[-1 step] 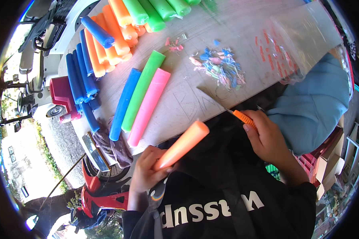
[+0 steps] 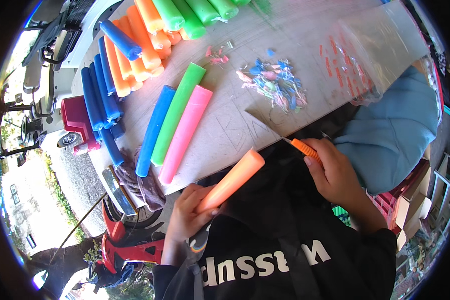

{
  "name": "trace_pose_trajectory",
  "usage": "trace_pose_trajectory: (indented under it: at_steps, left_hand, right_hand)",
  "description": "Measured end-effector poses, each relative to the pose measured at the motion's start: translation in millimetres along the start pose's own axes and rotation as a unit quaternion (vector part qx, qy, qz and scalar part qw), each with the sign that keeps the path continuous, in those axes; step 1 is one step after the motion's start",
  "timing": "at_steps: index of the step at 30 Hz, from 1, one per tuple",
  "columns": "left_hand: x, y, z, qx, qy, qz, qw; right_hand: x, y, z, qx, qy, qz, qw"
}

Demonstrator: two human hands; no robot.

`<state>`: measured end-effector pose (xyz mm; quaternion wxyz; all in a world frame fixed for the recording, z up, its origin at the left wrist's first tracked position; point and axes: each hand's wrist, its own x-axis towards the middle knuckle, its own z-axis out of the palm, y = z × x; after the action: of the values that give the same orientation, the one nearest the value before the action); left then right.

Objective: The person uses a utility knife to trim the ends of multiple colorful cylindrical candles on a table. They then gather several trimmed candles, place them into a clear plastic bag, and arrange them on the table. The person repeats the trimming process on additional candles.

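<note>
My left hand is closed around the lower end of an orange candle, tilted up to the right, a short wick at its upper end. In my right hand is an orange-handled knife, its blade pointing at the table edge, apart from the candle. Three candles lie side by side on the table beyond my left hand: a blue one, a green one and a pink one. A heap of coloured wax and wick trimmings lies farther off.
Stacked orange candles, green candles and blue candles fill the table's far left. At the right are a clear plastic bag and a blue cloth. A purple cloth hangs at the left edge.
The orange candle and my left hand have shifted very slightly to the right. My right hand with the knife is nearly still.
</note>
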<state>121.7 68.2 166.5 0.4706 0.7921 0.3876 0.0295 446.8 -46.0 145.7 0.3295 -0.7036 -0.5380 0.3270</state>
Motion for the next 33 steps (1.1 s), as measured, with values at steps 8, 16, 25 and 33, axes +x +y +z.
trace_pose_trajectory:
  at_steps: [8,16,25,33]
  left_hand:
    - [-4.6,-19.2,30.0,-0.037,0.061,0.056,0.996]
    - [-10.2,-36.3,28.5,-0.255,0.050,-0.153,0.953]
    - [-16.3,-39.7,23.2,-0.167,0.025,-0.065,0.983]
    - [-15.4,-42.6,16.6,-0.120,0.005,-0.066,0.991]
  right_hand:
    - [-1.3,-10.2,-1.6,0.036,-0.051,0.012,0.998]
    - [5.7,-11.1,6.7,0.035,-0.078,-0.002,0.996]
    - [9.9,-12.7,0.1,0.000,-0.111,-0.028,0.993]
    - [13.0,-15.3,-5.6,-0.050,-0.136,-0.027,0.989]
